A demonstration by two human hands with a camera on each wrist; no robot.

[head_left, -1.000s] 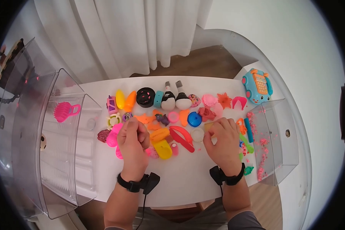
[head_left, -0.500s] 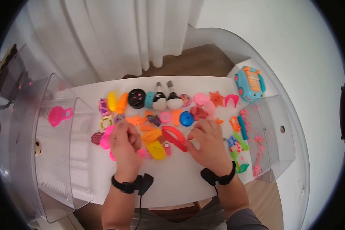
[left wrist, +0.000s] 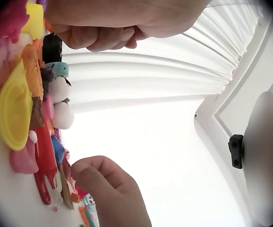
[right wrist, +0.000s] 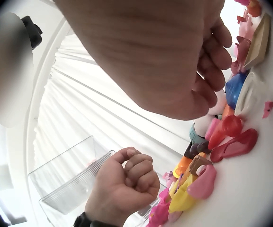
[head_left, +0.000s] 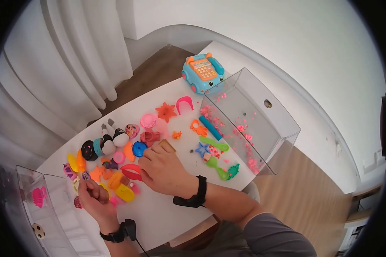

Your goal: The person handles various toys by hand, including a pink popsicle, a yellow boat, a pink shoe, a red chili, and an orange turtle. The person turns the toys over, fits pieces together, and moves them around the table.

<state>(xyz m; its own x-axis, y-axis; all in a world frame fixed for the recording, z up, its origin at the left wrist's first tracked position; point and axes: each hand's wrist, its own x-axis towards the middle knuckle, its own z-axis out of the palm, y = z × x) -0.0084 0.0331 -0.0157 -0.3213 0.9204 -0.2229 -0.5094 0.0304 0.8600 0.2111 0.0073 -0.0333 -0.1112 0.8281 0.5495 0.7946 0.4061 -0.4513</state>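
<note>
My left hand (head_left: 99,201) hovers over the left end of the toy pile, its fingers curled into a fist around nothing visible. Close by lie a yellow plastic scoop-like piece (head_left: 125,193) and a small patterned purple toy (head_left: 85,175). My right hand (head_left: 169,169) hangs over the middle of the table with loosely bent, empty fingers. Near it are a red loop-shaped toy (head_left: 131,172), a blue round lid (head_left: 139,149) and a tan flat block (head_left: 167,145). In the right wrist view a white ring (right wrist: 250,94) lies beside the blue lid, below that hand.
A clear bin (head_left: 283,138) holding pink bits stands at the table's right. Another clear bin (head_left: 19,188) at the left contains a pink scoop (head_left: 39,197). A toy phone (head_left: 203,73) sits at the far edge. Green toys, a blue star (head_left: 203,149) and a teal cylinder (head_left: 210,127) lie at the right.
The head view has swung right, so the table appears shifted left and tilted. My right hand has moved slightly left over the toys, uncovering the tan block. The left hand stays curled.
</note>
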